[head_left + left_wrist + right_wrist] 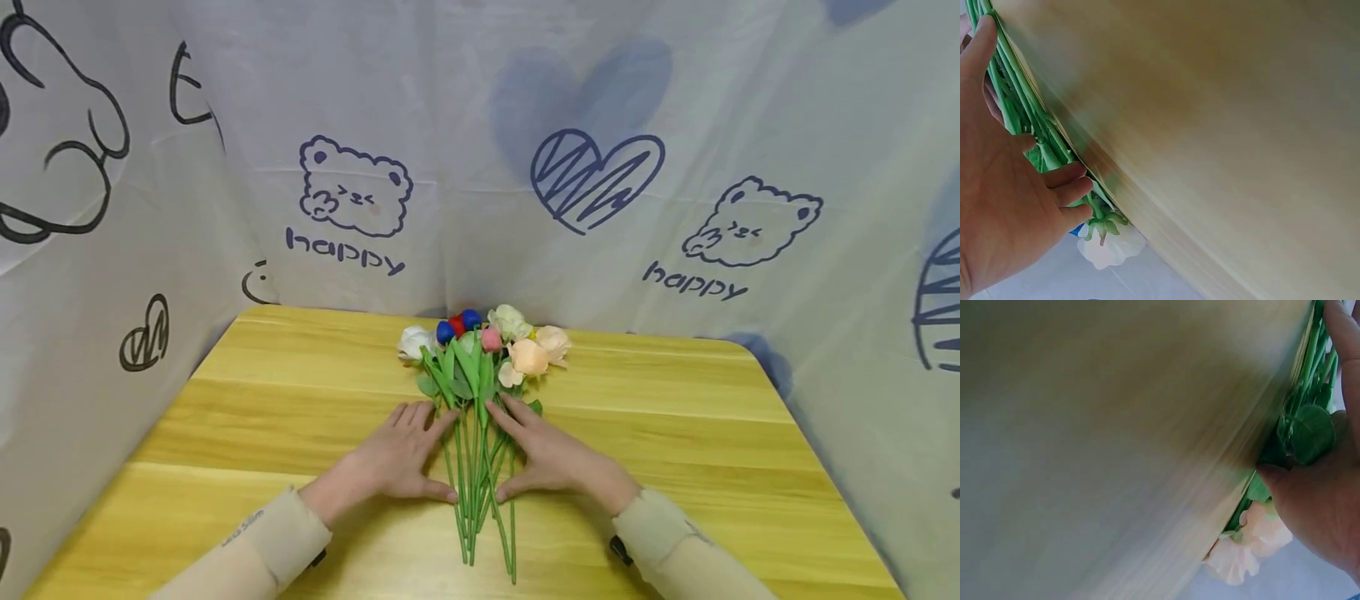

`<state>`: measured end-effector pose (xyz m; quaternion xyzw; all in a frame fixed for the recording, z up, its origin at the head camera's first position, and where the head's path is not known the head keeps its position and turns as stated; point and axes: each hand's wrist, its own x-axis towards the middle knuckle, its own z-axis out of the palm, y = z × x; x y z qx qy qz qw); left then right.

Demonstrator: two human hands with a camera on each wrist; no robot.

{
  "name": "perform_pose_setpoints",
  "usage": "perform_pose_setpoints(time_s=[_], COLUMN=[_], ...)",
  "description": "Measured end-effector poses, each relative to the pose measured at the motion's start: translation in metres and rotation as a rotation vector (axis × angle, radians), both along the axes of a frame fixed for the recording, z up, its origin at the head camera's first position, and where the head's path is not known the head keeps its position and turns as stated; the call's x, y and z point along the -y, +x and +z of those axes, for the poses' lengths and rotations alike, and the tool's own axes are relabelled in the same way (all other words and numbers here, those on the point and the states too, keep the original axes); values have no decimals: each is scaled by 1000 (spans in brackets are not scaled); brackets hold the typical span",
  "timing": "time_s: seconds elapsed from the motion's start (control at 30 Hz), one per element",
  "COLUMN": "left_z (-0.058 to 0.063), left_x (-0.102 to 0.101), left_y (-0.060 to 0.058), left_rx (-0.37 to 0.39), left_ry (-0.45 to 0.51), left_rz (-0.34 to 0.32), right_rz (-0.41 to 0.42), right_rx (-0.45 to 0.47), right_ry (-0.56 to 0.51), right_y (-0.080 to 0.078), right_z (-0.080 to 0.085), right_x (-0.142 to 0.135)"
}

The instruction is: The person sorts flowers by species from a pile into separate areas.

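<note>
A bunch of artificial flowers lies on the table, its green stems fanning toward the near side. At the far end are a white flower, blue and red blooms, a pink bud, a cream flower and peach flowers. My left hand is spread along the left of the stems, its thumb right at them. From the right side, my right hand does likewise with fingers apart. In the left wrist view the white flower shows beyond the fingertips; peach petals show in the right wrist view.
The wood-grain table stretches out on both sides of the bunch. A pale cloth printed with bears and hearts hangs behind its far edge and along both sides. Dark bands show under both sleeve cuffs.
</note>
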<state>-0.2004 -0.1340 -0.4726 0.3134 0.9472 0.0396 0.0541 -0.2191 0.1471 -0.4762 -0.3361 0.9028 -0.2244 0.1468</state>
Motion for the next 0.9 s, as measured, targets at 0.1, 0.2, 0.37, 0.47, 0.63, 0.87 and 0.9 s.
perform_pose_setpoints(time_s=[0.1, 0.2, 0.37, 0.47, 0.63, 0.87, 0.9], left_z=[1, 1, 0, 0, -1, -2, -1], left_x=[4, 9, 18, 24, 40, 70, 75], left_y=[0, 0, 2, 4, 6, 9, 10], left_rx=[-4, -1, 22, 47, 63, 70, 71], left_ry=[-12, -22, -14, -11, 2, 13, 18], left_rz=[5, 5, 4, 9, 28, 54, 52], right_rz=[37, 59, 86, 95, 110, 130, 133], right_rx=[-42, -55, -35, -29, -28, 65, 76], right_ry=[27, 38, 57, 79, 114, 114, 116], right_y=[-2, -3, -5, -6, -7, -10, -12], right_z=[1, 1, 3, 5, 8, 12, 11], right_x=[9, 17, 28, 37, 53, 79, 82])
